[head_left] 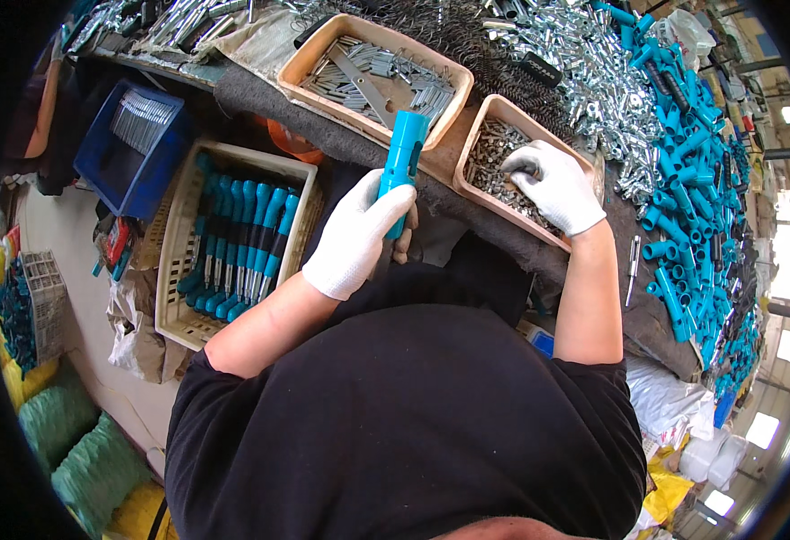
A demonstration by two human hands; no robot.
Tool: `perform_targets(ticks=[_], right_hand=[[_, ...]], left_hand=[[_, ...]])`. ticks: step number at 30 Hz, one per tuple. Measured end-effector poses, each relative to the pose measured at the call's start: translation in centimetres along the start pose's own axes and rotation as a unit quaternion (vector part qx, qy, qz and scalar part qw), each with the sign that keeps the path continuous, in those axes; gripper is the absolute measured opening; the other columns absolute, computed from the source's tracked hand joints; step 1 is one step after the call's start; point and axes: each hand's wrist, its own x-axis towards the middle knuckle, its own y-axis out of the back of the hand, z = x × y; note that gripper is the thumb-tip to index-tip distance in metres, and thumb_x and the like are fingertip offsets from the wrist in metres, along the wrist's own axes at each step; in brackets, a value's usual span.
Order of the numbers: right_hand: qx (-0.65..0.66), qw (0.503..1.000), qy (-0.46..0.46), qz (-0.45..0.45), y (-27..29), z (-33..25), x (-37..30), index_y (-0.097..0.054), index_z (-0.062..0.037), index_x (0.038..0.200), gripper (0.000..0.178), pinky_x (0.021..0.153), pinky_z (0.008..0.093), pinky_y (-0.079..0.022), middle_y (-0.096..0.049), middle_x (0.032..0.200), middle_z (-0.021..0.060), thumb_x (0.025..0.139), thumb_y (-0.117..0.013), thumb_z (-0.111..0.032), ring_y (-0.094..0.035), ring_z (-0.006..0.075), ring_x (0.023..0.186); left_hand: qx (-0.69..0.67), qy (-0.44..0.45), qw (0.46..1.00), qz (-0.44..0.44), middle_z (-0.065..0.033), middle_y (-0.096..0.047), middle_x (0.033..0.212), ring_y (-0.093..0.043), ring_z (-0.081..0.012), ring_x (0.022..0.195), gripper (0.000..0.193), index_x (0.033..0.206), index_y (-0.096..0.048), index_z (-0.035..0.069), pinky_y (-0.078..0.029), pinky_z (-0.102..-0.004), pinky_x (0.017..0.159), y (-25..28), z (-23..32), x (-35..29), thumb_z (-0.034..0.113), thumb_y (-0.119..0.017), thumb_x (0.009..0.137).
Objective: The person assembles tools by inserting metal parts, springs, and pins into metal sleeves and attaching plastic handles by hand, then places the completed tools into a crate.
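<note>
My left hand (pixel 360 233), in a white glove with grey fingertips, is wrapped round a teal plastic handle tube (pixel 408 137). The tube stands nearly upright, with a slot in its side near the upper end. My right hand (pixel 557 185), gloved the same way, is over a beige tray of small metal parts (pixel 488 163). Its thumb and fingers are curled together at the parts; whatever they pinch is too small to make out. Left of that tray is a larger beige tray (pixel 461 85) with metal pins, springs and a flat metal bar (pixel 359 83).
A cream crate (pixel 170 270) of teal-and-black handled tools stands at my left, with a blue bin (pixel 98 157) of metal rods beyond it. Heaps of shiny metal parts (pixel 584 99) and teal tubes (pixel 683 207) cover the bench's right side. A metal rod (pixel 633 270) lies near its edge.
</note>
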Motion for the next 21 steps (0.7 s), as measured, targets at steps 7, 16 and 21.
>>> perform_targets(ticks=[7, 16, 21], right_hand=[[-0.068, 0.996, 0.052, -0.012, -0.3, 0.4, 0.5, -0.069, -0.0093, 0.089, 0.01, 0.075, 0.035, -0.05, -0.06, 0.087, 0.0085, 0.081, -0.065, -0.014, -0.061, 0.0249, 0.081], [-0.227, 0.973, 0.022, -0.03, -0.6, -2.0, 2.0, -0.065, -0.012, 0.082, 0.008, 0.073, 0.0414, -0.049, -0.057, 0.083, 0.011, 0.082, -0.061, -0.019, -0.06, 0.0294, 0.082], [-0.291, 0.946, 0.146, -0.001, -0.9, -1.5, 1.0, -0.066, -0.0105, 0.084, 0.015, 0.073, 0.0421, -0.051, -0.064, 0.084, 0.0131, 0.081, -0.056, -0.022, -0.063, 0.0281, 0.08]], left_hand=[[0.007, 0.01, 1.0, -0.001, -0.0061, -0.054, 0.08, -0.052, -0.0102, 0.059, 0.026, 0.106, -0.046, 0.006, -0.045, -0.0242, 0.053, -0.6, -0.2, 0.6, 0.029, -0.053, 0.096], [0.057, -0.01, 0.998, -0.01, -0.0054, -0.053, 0.081, -0.053, -0.0117, 0.065, 0.022, 0.101, -0.048, 0.005, -0.047, -0.0261, 0.057, -0.2, 0.6, 0.6, 0.025, -0.053, 0.095], [0.114, -0.066, 0.991, 0.022, -0.0023, -0.056, 0.077, -0.057, -0.0113, 0.067, 0.023, 0.096, -0.055, 0.005, -0.048, -0.0283, 0.059, -0.1, -1.1, -0.3, 0.026, -0.06, 0.089]])
